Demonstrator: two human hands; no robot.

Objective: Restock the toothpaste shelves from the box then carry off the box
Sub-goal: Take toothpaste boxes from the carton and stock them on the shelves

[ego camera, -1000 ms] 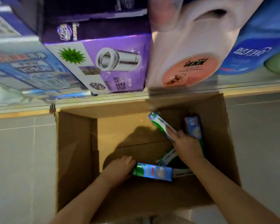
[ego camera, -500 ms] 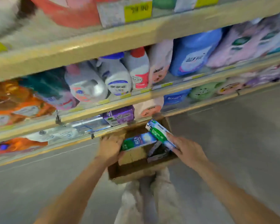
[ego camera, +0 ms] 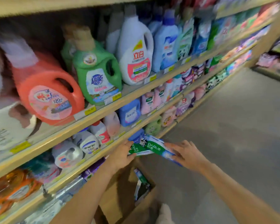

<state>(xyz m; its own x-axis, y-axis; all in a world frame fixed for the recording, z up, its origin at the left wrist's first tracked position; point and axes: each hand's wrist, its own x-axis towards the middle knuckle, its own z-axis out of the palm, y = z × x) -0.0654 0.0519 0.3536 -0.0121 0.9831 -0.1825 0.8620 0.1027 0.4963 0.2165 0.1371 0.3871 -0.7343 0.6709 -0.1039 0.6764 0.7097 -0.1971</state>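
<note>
Item, my left hand (ego camera: 122, 155): fingers curled on the near end of a green toothpaste carton (ego camera: 137, 150), holding it. Item, my right hand (ego camera: 187, 155): fingers spread along the far end of a second carton, the Darlie carton (ego camera: 155, 147), gripping it from the side. Both cartons are held in the air just above the cardboard box (ego camera: 120, 191), which stands on the floor against the foot of the shelving. Long axes: both run roughly level between the hands; the left-hand carton points away from that hand toward the right, and the Darlie carton slants from upper left down to my right hand. The two overlap at the middle, apparently touching. Above the box, the nearest shelf edge (ego camera: 94, 156) carries detergent bottles, not toothpaste; a red jug (ego camera: 47, 94) and a green jug (ego camera: 97, 78) sit on the shelf higher up. Remaining in the box: at least one more carton (ego camera: 141, 178), upright along the wall. Judgement: toothpaste shelving not in view, so the cartons must be carried elsewhere; neither hand is nearer any target I can identify.
</note>
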